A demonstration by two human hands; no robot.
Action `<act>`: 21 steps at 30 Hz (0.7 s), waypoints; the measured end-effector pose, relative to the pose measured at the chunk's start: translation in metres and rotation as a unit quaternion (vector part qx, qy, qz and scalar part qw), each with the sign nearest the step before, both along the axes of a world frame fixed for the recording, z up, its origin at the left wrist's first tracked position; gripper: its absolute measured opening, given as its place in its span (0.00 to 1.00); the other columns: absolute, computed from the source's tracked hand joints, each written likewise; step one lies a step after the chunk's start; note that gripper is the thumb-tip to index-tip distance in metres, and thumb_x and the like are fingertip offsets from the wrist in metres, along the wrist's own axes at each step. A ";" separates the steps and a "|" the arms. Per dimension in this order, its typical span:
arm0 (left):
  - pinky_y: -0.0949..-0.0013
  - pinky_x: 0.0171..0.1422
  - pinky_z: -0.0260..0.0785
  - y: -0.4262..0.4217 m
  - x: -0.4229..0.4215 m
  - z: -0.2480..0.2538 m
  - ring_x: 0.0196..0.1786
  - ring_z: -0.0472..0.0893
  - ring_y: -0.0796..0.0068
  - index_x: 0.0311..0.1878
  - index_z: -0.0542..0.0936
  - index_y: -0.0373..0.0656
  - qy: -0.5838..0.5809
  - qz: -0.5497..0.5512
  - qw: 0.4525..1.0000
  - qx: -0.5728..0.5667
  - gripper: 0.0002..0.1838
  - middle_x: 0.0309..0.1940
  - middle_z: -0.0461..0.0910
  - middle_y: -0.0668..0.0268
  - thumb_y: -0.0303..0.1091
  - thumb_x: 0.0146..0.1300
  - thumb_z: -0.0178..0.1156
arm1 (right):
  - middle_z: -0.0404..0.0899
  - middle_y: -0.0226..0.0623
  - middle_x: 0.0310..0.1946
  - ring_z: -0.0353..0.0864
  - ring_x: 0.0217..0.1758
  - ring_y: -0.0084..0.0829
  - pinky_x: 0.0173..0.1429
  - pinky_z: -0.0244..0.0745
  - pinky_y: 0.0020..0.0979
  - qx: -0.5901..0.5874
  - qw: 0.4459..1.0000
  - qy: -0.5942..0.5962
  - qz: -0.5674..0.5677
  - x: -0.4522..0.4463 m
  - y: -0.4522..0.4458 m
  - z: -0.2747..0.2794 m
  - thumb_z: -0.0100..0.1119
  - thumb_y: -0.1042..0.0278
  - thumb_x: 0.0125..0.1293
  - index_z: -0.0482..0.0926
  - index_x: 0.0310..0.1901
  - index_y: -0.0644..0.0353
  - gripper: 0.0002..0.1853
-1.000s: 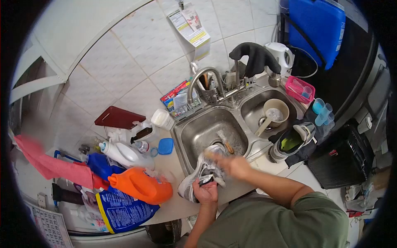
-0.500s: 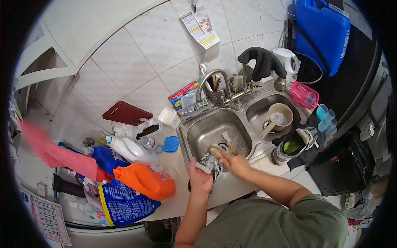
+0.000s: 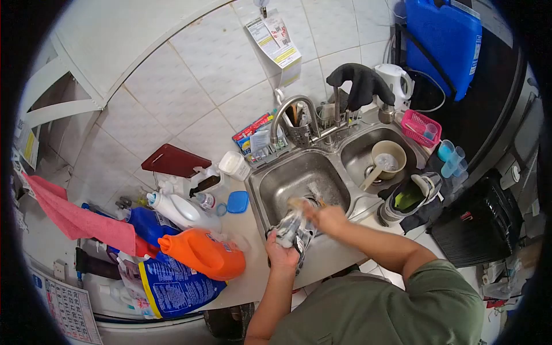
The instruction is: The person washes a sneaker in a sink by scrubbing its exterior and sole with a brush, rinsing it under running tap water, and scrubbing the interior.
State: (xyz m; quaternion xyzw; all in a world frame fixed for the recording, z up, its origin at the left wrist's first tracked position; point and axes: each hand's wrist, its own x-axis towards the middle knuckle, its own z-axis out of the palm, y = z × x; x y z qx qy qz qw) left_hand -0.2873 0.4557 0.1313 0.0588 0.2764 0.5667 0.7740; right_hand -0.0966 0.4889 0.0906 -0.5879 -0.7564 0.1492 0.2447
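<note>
A wet black-and-white shoe (image 3: 292,229) is held over the front edge of the left sink basin (image 3: 275,187), with suds on its surface. My left hand (image 3: 280,252) is closed around it from below. In my right hand (image 3: 326,219) is a scrubbing brush (image 3: 296,203), smeared by motion, with its head at the upper end of the shoe. Where its bristles meet the shoe is hard to make out. A second shoe (image 3: 409,198), grey and black with a lime-green inside, stands on the counter to the right.
A beige dipper (image 3: 376,175) sits in the right basin. The faucet (image 3: 294,100) arches above the left one. To the left stand an orange jug (image 3: 210,253), a white bottle (image 3: 183,211), a blue bag (image 3: 181,284) and a blue lid (image 3: 237,202). A pink basket (image 3: 421,127) is at the right.
The shoe has tilted and turned in my left hand. My right hand and the brush have shifted slightly up and left. The pink cloth at the left swings lower, and the view has moved slightly.
</note>
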 end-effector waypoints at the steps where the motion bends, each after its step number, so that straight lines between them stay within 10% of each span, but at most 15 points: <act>1: 0.51 0.69 0.67 -0.002 -0.001 -0.003 0.59 0.78 0.54 0.57 0.75 0.34 0.001 -0.001 1.000 -0.007 0.21 0.55 0.80 0.53 0.40 0.73 0.43 | 0.83 0.49 0.25 0.85 0.26 0.50 0.26 0.77 0.49 -0.013 0.998 -0.025 -0.054 0.006 0.009 0.001 0.46 0.43 0.75 0.62 0.75 0.39 0.30; 6: 0.50 0.73 0.64 0.010 -0.013 -0.028 0.64 0.76 0.50 0.60 0.74 0.31 -0.015 0.029 0.999 -0.007 0.23 0.60 0.77 0.49 0.39 0.72 0.45 | 0.83 0.52 0.26 0.84 0.27 0.53 0.32 0.79 0.51 0.010 0.989 0.117 0.088 -0.041 -0.063 0.030 0.44 0.43 0.75 0.67 0.72 0.39 0.27; 9: 0.51 0.72 0.65 0.002 -0.014 -0.033 0.62 0.77 0.52 0.59 0.75 0.33 -0.007 -0.003 1.000 0.006 0.22 0.58 0.79 0.52 0.38 0.69 0.49 | 0.82 0.55 0.26 0.83 0.28 0.56 0.35 0.78 0.52 -0.075 0.994 -0.068 -0.036 0.013 -0.011 0.012 0.45 0.43 0.75 0.68 0.71 0.40 0.27; 13: 0.53 0.69 0.68 0.004 -0.014 -0.024 0.58 0.79 0.53 0.56 0.76 0.35 -0.053 -0.002 0.998 0.033 0.21 0.54 0.81 0.54 0.37 0.65 0.53 | 0.82 0.52 0.24 0.83 0.26 0.53 0.32 0.77 0.52 -0.024 0.997 0.075 -0.014 -0.004 -0.023 0.036 0.46 0.45 0.74 0.69 0.70 0.41 0.26; 17: 0.53 0.69 0.67 0.022 -0.032 -0.069 0.59 0.78 0.55 0.59 0.75 0.36 -0.292 -0.184 0.891 0.296 0.25 0.56 0.79 0.53 0.48 0.72 0.49 | 0.83 0.50 0.25 0.83 0.25 0.51 0.30 0.77 0.51 -0.027 0.990 0.106 0.093 -0.046 -0.084 0.054 0.44 0.47 0.76 0.69 0.70 0.39 0.24; 18: 0.56 0.64 0.71 0.006 -0.020 -0.034 0.55 0.80 0.58 0.53 0.78 0.40 -0.135 -0.068 0.977 0.149 0.21 0.50 0.81 0.56 0.47 0.76 0.45 | 0.82 0.50 0.25 0.83 0.24 0.52 0.30 0.77 0.52 0.006 0.989 0.097 0.110 -0.033 -0.065 0.028 0.46 0.49 0.76 0.67 0.71 0.39 0.25; 21: 0.53 0.62 0.71 0.003 0.005 0.002 0.54 0.79 0.56 0.54 0.76 0.39 0.009 -0.010 0.999 -0.030 0.22 0.49 0.80 0.54 0.49 0.77 0.42 | 0.82 0.51 0.24 0.83 0.24 0.52 0.29 0.77 0.52 -0.049 0.998 0.009 -0.033 -0.006 -0.033 0.041 0.49 0.51 0.74 0.67 0.71 0.39 0.25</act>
